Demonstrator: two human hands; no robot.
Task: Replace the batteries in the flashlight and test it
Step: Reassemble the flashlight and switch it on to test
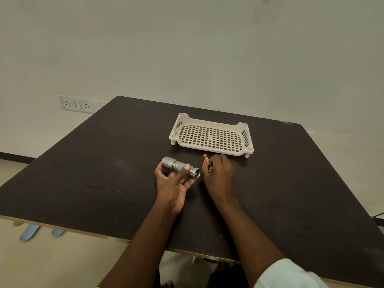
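Head view, looking down over a dark wood-grain tabletop (104, 173). Left hand (173, 183) cradles the flashlight (179, 167) just above the surface, thumb pressed over the barrel, fingers curled beneath. Flashlight: silver-grey metal, ribbed, wide head at far left, open tail end aimed right toward the other hand. Long axis runs left-to-right, tilted slightly toward the wearer at the tail.

Right hand (218, 173) sits just beside that open end, fingers closed in a pinch on small orange-red batteries (206, 162); how many, cannot tell, since the fingers hide most of them.

Judgement: the insertion turns on lining a battery's axis with the bore. Right hand is nearer and well placed.

Cream plastic basket (247, 140), perforated floor, short feet, stands beyond the hands and holds nothing visible.
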